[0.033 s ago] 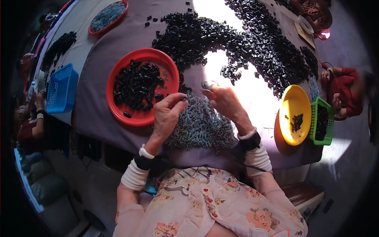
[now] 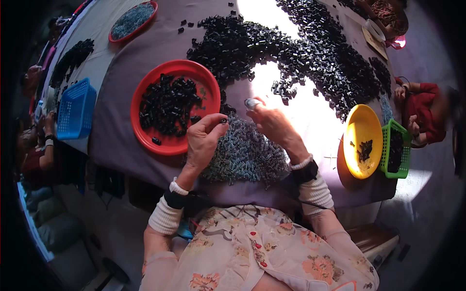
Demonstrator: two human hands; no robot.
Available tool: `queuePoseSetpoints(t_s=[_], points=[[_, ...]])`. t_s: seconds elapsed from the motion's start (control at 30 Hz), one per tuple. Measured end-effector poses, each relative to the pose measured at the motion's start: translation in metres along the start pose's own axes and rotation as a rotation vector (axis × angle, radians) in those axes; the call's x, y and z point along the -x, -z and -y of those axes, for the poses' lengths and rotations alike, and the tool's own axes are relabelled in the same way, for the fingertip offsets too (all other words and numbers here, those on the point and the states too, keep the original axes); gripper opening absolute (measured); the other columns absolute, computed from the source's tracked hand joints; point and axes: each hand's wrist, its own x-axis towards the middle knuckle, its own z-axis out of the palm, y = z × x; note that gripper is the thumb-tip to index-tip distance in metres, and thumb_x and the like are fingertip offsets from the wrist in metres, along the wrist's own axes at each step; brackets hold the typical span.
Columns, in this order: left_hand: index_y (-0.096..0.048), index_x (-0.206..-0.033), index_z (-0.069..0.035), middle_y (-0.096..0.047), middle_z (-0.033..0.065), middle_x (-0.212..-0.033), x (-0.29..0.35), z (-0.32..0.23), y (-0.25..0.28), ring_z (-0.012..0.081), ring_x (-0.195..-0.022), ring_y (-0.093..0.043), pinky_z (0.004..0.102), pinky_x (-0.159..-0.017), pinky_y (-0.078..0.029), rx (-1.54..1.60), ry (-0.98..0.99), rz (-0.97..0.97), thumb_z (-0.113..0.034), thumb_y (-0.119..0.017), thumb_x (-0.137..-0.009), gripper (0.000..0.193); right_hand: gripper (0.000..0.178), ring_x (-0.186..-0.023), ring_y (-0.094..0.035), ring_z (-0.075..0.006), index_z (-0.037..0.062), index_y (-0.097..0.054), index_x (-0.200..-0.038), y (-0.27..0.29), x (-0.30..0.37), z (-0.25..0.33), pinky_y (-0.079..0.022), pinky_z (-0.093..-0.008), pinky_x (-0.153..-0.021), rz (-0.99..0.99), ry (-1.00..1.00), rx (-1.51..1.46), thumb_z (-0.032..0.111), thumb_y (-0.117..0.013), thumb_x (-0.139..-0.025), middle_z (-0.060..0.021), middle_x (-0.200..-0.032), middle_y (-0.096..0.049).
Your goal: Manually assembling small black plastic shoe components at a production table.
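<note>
My left hand [image 2: 204, 138] is closed in a pinch on a small black plastic piece [image 2: 224, 121], beside the right rim of a round red tray [image 2: 211, 89]. Many like black pieces [image 2: 167, 106] lie in that tray. To its right, my right hand [image 2: 274, 125] is closed, with a pale grey thing [image 2: 251, 104] at its fingertips; I cannot tell whether this is a finger cover or something held. Under and between both hands spreads a heap of small metal springs [image 2: 247, 155], close to the table's near edge.
A large pile of black pieces [image 2: 335, 58] covers the far table [image 2: 119, 106]. At right are a yellow dish [image 2: 371, 145], a green basket [image 2: 405, 162] and a person in red [image 2: 429, 109]. At left stand a blue basket [image 2: 75, 111] and a red tray of springs [image 2: 131, 22].
My right hand has shifted slightly, and the pale grey thing at its fingertips shows more fully. My left hand has turned and moved a little left, still pinching the black piece.
</note>
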Motion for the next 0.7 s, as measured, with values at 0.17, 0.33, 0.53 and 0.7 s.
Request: queuePoseSetpoints(t_s=[0.17,0.33,0.53,0.7], points=[[-0.061,-0.098,0.002,-0.062,0.0019,-0.086,-0.003,0.003,0.009,0.0059,-0.075,-0.057,0.0189,-0.069,-0.046,-0.039,0.003,0.024,-0.001,-0.059,-0.082,0.016,0.021,-0.081,-0.06,-0.0356,0.0033,-0.053,-0.102,-0.018,0.007,-0.006,-0.05,-0.0387,-0.069,0.107,0.069,0.07,0.004,-0.057,-0.082,-0.0196,-0.092,-0.058],[-0.061,-0.099,0.001,-0.062,0.0007,-0.09,-0.007,0.005,0.004,0.0043,-0.08,-0.055,0.0179,-0.072,-0.045,-0.022,0.017,0.077,0.0,-0.06,-0.082,0.017,0.025,-0.099,-0.053,-0.0336,0.003,-0.053,-0.1,-0.005,-0.013,-0.008,-0.047,-0.0363,-0.079,0.146,-0.231,-0.168,0.004,-0.062,-0.078,-0.018,-0.105,-0.053],[-0.061,-0.097,0.001,-0.062,0.0034,-0.096,-0.004,0.002,0.001,0.0057,-0.084,-0.057,0.0189,-0.074,-0.046,-0.06,-0.036,0.081,0.0,-0.062,-0.079,0.018,0.038,-0.116,-0.043,-0.0345,0.0069,-0.057,-0.105,-0.03,-0.059,-0.023,-0.038,-0.0468,-0.091,-0.142,0.254,0.266,0.011,-0.068,-0.068,-0.0135,-0.115,-0.052],[-0.061,-0.097,0.003,-0.058,0.0104,-0.109,0.001,0.002,0.016,0.0127,-0.1,-0.056,0.0238,-0.084,-0.046,-0.095,-0.12,0.025,0.003,-0.061,-0.079,0.019,0.035,-0.12,-0.041,-0.0334,0.008,-0.059,-0.101,-0.036,-0.059,-0.027,-0.036,-0.0466,-0.093,-0.217,0.24,0.214,0.015,-0.069,-0.068,-0.0122,-0.119,-0.051]])
